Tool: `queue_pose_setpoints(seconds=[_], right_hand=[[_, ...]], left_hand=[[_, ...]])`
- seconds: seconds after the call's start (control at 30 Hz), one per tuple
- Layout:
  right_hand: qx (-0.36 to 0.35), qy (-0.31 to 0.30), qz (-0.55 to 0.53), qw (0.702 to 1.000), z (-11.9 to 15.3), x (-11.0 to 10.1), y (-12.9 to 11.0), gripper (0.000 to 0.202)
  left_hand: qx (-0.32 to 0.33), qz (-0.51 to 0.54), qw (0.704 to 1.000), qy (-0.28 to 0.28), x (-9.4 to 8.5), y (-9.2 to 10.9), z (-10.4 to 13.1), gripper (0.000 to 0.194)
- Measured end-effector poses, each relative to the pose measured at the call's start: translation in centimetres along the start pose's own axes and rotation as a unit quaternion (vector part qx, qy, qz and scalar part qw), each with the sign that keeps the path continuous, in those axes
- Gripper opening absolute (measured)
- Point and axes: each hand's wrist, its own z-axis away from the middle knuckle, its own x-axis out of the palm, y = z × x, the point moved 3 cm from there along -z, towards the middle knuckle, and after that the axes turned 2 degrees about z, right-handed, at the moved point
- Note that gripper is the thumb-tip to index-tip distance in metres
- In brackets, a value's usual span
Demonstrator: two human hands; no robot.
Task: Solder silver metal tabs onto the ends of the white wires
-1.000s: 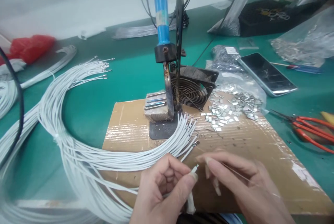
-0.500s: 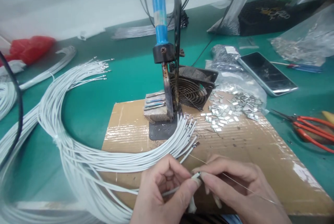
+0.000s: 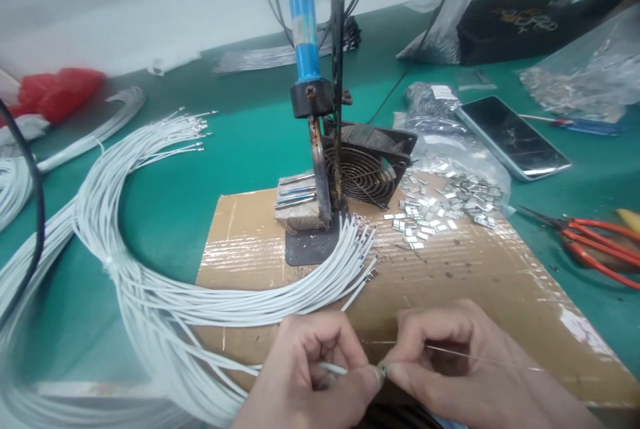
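My left hand is closed in a pinch on a white cable close to its end. Thumb and forefinger of my right hand meet at the cable's tip, where a tiny dark piece shows between the two hands. A thin silvery wire, like solder wire, runs through my right fingers. Beyond the hands lies a bundle of white cables, their tips fanned out near the base of a blue-handled soldering iron held tip-down on a stand.
Small flat metal connectors are scattered on the cardboard, spilling from a plastic bag. A black fan stands behind the iron. To the right are a phone and orange-handled pliers. Another cable bundle curls at left.
Both hands have moved down toward me, still together at the cable's end. The right fingers have curled in more, and the thin wire lies flatter.
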Motion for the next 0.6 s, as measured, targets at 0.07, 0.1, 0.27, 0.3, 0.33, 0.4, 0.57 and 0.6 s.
queue_pose_setpoints(seconds=[0.07, 0.1, 0.27, 0.3, 0.33, 0.4, 0.57, 0.6], right_hand=[[-0.012, -0.025, 0.000, 1.000, -0.1, 0.1, -0.5, 0.028], [-0.013, -0.022, -0.007, 1.000, 0.0, 0.2, -0.8, 0.030], [0.002, 0.070, -0.061, 0.996, 0.6, 0.5, -1.6, 0.027], [0.002, 0.070, -0.062, 0.996, 0.6, 0.5, -1.5, 0.027], [-0.001, 0.065, -0.060, 0.996, 0.6, 0.5, -1.4, 0.027], [-0.009, 0.035, -0.046, 0.998, 0.5, 0.2, -1.1, 0.025], [-0.043, 0.013, -0.044, 0.998, 0.1, -0.1, -0.2, 0.016], [-0.048, 0.039, -0.055, 0.997, 0.1, 0.1, -0.2, 0.018]], left_hand=[[0.028, 0.019, 0.999, 0.022, 0.1, 0.3, -0.3, 0.024], [0.040, 0.034, 0.998, 0.038, 0.2, 0.5, -0.5, 0.023], [0.065, 0.045, 0.991, 0.106, 0.7, 1.0, -0.5, 0.024], [0.068, 0.036, 0.991, 0.112, 0.8, 1.0, -0.4, 0.024], [0.071, 0.028, 0.990, 0.117, 0.9, 1.1, -0.4, 0.024], [0.080, 0.013, 0.989, 0.124, 1.1, 1.2, -0.3, 0.024], [0.117, -0.020, 0.980, 0.162, 1.5, 1.2, -0.2, 0.027], [0.121, -0.030, 0.977, 0.175, 1.6, 1.1, -0.2, 0.028]])
